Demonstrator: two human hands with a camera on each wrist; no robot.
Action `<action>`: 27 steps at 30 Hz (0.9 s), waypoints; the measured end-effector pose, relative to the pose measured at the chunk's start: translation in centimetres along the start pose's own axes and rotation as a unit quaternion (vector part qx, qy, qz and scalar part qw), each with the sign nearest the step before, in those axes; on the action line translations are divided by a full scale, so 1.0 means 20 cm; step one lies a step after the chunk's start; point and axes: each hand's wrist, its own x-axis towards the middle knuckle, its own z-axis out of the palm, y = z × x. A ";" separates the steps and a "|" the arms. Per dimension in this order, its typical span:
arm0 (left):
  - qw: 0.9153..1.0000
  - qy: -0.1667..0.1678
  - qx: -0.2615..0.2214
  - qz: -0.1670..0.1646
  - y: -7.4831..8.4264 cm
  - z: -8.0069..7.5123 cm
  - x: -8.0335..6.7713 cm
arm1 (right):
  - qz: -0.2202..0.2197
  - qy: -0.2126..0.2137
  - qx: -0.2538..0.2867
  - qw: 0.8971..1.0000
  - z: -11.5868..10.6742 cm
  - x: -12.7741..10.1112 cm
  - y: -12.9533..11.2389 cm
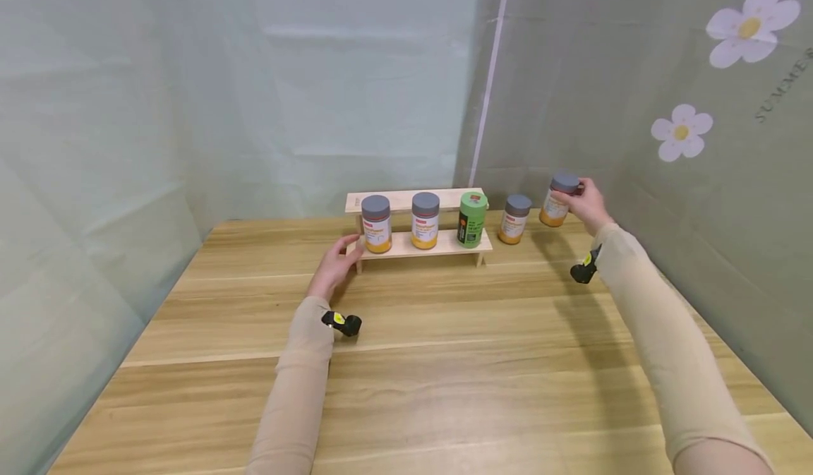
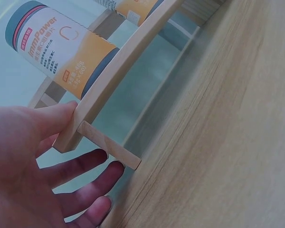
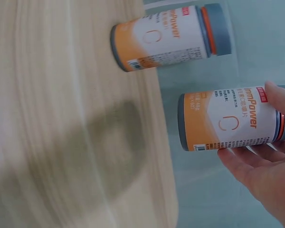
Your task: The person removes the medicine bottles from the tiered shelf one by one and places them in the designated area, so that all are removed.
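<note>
My right hand grips an orange-and-white bottle with a grey lid near the table's far right, slightly tilted. The right wrist view shows that bottle held by thumb and fingers. A like bottle stands on the table left of it. A small two-step wooden rack carries two more such bottles and a green bottle on its lower step. My left hand lies at the rack's left end, fingers straight, thumb touching the lower board's end.
The wooden table is enclosed by pale green curtain walls at the back and both sides; the right wall bears flower prints. The rack's upper step holds nothing that I can see.
</note>
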 end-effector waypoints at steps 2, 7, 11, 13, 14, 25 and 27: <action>1.000 0.000 0.001 -0.002 0.00 0.00 0.00 | 0.004 -0.004 -0.005 1.000 0.01 0.00 0.02; 1.000 0.001 0.006 0.002 0.01 0.00 0.00 | 0.002 -0.011 -0.015 1.000 0.02 0.01 0.09; 1.000 0.001 0.009 0.005 0.01 0.00 0.00 | -0.002 -0.021 -0.019 1.000 0.03 0.02 0.13; 1.000 0.001 0.012 0.005 0.01 0.00 0.00 | 0.000 -0.025 -0.014 1.000 0.04 0.01 0.14; 1.000 0.001 0.012 0.004 0.00 0.00 0.00 | 0.001 -0.026 -0.009 1.000 0.05 0.01 0.15; 1.000 0.011 0.012 0.012 0.01 -0.01 -0.01 | 0.011 -0.015 0.041 0.999 0.11 0.01 0.19; 1.000 0.011 0.017 0.010 0.01 0.00 -0.01 | 0.010 -0.016 0.045 0.999 0.11 -0.01 0.21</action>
